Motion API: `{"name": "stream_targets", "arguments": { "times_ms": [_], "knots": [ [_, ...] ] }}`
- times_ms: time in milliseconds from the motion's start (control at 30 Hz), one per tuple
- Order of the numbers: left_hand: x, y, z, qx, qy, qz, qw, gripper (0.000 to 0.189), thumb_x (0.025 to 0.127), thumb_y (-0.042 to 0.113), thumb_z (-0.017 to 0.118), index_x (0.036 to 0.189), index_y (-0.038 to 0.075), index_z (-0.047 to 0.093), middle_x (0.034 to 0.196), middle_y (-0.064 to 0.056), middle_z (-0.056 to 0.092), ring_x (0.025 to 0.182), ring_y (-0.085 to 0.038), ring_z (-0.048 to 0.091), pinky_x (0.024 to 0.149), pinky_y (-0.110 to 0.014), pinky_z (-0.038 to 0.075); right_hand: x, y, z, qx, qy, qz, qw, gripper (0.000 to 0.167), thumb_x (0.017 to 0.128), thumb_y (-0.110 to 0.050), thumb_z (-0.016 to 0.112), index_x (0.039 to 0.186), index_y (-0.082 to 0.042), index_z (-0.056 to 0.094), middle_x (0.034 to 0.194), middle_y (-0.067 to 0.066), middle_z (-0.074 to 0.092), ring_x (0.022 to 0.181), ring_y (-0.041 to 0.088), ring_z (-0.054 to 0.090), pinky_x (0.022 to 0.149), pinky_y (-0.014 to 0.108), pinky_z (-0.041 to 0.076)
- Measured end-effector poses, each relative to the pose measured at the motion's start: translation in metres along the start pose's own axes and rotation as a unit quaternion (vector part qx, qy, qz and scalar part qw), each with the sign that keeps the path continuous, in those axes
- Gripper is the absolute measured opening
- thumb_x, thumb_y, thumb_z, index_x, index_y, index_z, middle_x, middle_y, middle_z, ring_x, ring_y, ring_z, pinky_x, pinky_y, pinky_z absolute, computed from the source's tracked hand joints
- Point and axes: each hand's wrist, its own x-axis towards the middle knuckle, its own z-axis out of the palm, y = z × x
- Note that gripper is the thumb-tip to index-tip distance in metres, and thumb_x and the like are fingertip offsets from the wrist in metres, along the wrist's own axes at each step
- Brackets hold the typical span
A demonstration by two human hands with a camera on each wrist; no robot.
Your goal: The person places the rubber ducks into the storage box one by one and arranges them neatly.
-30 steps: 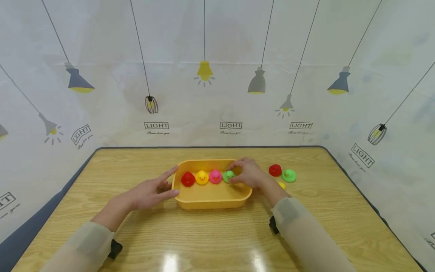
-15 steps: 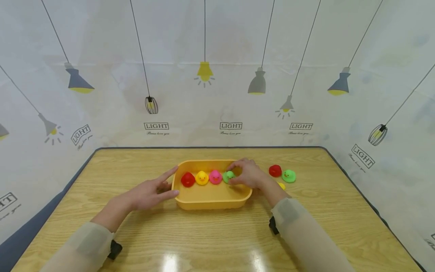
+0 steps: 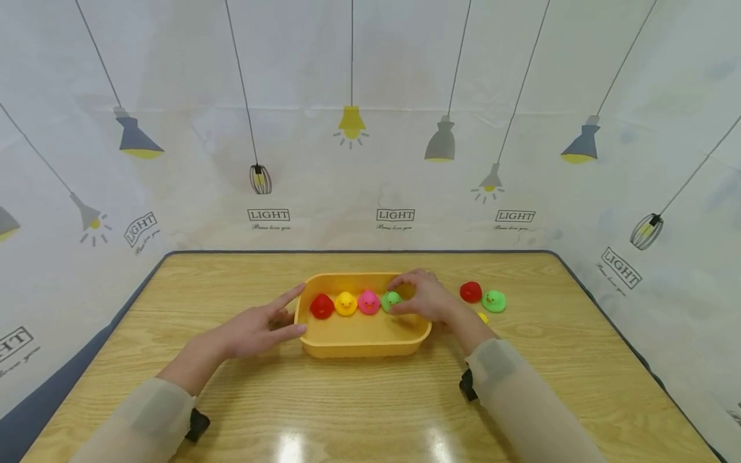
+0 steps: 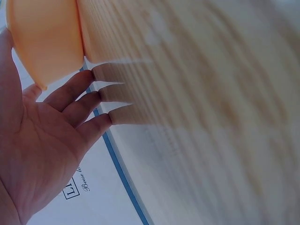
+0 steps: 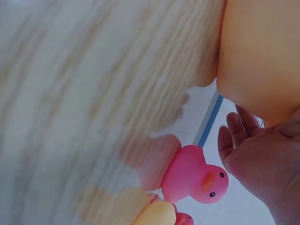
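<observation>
A yellow-orange plastic tub [image 3: 361, 333] stands on the table between both hands. Inside, a red duck [image 3: 321, 307], a yellow duck [image 3: 346, 304], a pink duck [image 3: 368, 302] and a green duck [image 3: 390, 299] sit in a row. My right hand [image 3: 431, 299] reaches over the tub's right end and holds the green duck between thumb and index finger. At the left end, my left hand [image 3: 249, 331] has thumb and index finger spread against the rim. In the left wrist view, the other fingers of the left hand [image 4: 47, 136] extend down to the tabletop beside the tub.
Right of the tub lie another red duck [image 3: 471, 292], another green duck [image 3: 494, 301] and a yellow duck [image 3: 483, 317] partly behind my forearm. The right wrist view shows another pink duck [image 5: 185, 176] on the table below my right hand. A patterned cloth [image 3: 324, 212] borders the table.
The head view has shifted very slightly. Both hands, the tub and the ducks keep their places.
</observation>
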Motion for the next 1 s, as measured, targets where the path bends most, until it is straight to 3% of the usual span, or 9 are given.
{"name": "stream_targets", "arguments": {
  "times_ms": [200, 467, 700, 1000],
  "knots": [
    [0.000, -0.001, 0.001, 0.000, 0.002, 0.004, 1.0000, 0.092, 0.103, 0.074, 0.058, 0.176, 0.049, 0.009, 0.163, -0.024, 0.056, 0.151, -0.050, 0.053, 0.125, -0.075, 0.035, -0.002, 0.003, 0.000, -0.001, 0.030, -0.031, 0.9991, 0.043, 0.091, -0.036, 0.091, 0.131, -0.025, 0.078, 0.157, 0.013, 0.052, 0.150, 0.041, 0.038, 0.128, 0.064, 0.035],
    [0.003, -0.003, 0.003, -0.001, 0.002, 0.002, 1.0000, 0.090, 0.103, 0.074, 0.058, 0.175, 0.052, 0.008, 0.163, -0.023, 0.056, 0.152, -0.049, 0.052, 0.126, -0.075, 0.033, -0.011, 0.011, -0.020, 0.079, 0.074, -0.071, 0.9916, 0.044, 0.100, -0.039, 0.082, 0.136, -0.016, 0.074, 0.151, 0.009, 0.063, 0.148, 0.038, 0.048, 0.125, 0.063, 0.039],
    [0.003, -0.003, 0.003, -0.001, 0.004, -0.002, 1.0000, 0.090, 0.103, 0.075, 0.058, 0.175, 0.052, 0.009, 0.164, -0.023, 0.056, 0.153, -0.050, 0.051, 0.126, -0.076, 0.033, -0.038, 0.012, -0.051, 0.085, 0.092, -0.059, 0.9903, 0.041, 0.105, -0.046, 0.076, 0.138, -0.022, 0.071, 0.142, 0.009, 0.069, 0.123, 0.031, 0.065, 0.102, 0.048, 0.059],
    [0.002, -0.001, 0.000, 0.002, 0.003, 0.003, 1.0000, 0.091, 0.104, 0.073, 0.059, 0.176, 0.048, 0.010, 0.162, -0.025, 0.057, 0.150, -0.050, 0.054, 0.125, -0.075, 0.035, -0.074, 0.027, -0.072, 0.110, 0.084, -0.065, 0.9883, 0.033, 0.107, -0.034, 0.074, 0.131, -0.011, 0.071, 0.125, 0.013, 0.074, 0.104, 0.026, 0.065, 0.084, 0.026, 0.059]
  ]
}}
